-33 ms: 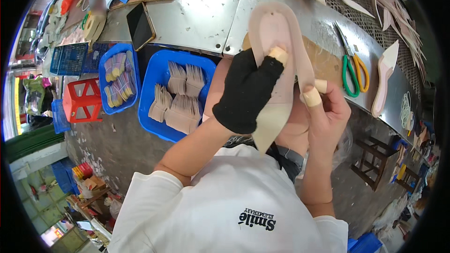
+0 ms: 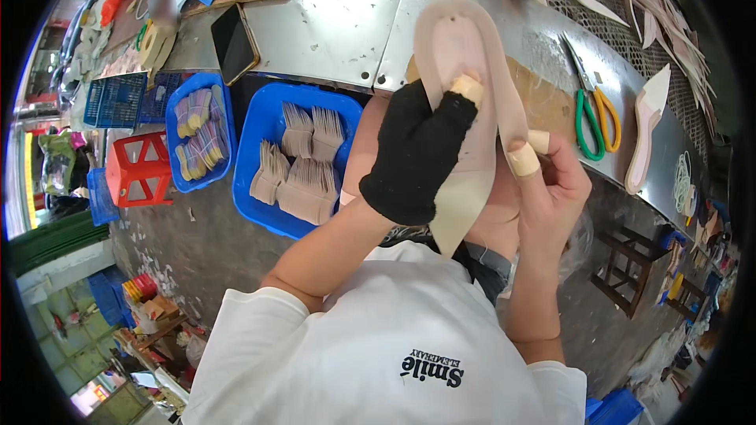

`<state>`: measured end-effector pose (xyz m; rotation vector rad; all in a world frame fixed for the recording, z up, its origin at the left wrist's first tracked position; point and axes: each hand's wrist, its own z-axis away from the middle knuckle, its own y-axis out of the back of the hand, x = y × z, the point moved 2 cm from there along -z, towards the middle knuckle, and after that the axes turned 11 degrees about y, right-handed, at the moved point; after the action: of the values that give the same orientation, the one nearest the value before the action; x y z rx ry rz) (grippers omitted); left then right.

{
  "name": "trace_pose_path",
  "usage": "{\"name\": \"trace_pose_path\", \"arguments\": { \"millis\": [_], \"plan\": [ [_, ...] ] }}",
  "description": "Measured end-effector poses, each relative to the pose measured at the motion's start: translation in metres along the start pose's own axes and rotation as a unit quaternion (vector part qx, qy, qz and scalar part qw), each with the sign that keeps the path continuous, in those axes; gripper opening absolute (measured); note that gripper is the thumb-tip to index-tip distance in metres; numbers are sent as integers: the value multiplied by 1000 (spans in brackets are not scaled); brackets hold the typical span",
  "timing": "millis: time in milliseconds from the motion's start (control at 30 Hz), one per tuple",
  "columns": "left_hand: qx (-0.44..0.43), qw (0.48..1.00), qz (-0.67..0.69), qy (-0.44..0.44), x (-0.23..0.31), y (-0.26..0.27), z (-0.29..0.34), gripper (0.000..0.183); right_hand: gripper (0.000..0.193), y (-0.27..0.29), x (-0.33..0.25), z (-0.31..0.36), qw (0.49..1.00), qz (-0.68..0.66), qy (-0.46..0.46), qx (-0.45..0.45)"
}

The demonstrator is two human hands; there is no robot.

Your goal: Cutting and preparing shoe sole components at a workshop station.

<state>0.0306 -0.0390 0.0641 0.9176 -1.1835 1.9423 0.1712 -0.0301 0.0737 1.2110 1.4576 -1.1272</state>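
Observation:
A pale pink-beige insole (image 2: 476, 142) is held up above my lap, its rounded end away from me and a pointed beige flap at the near end. My left hand (image 2: 417, 159), in a black fingerless glove, is closed on it. The taped left thumb presses on the upper face, and the other fingers are hidden underneath. My bare right hand (image 2: 551, 189) pinches a narrow beige strip (image 2: 510, 98) along the insole's right edge, between a taped thumb and a taped index finger.
The metal bench (image 2: 315, 39) carries scissors (image 2: 589, 106) with green and orange handles, another insole piece (image 2: 647, 130) and a phone (image 2: 235, 43). Beige offcuts (image 2: 661, 16) lie on mesh at the far right. Left are a blue bin (image 2: 250, 161) of stacked pieces and a red stool (image 2: 138, 165).
The insole has tilted very slightly, its far end shifting a little left and its near tip a little right. Both hands keep their hold.

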Motion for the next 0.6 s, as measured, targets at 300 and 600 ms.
{"name": "trace_pose_path", "arguments": {
  "millis": [300,600],
  "plan": [
    [-27,998,-48,-9,-3,-10,-3,45,13,0,4,-9,982,149,115,28],
    [-157,977,-30,141,10,-2,-33,55,10,7,14,-24,982,131,114,-77]
  ]
}}
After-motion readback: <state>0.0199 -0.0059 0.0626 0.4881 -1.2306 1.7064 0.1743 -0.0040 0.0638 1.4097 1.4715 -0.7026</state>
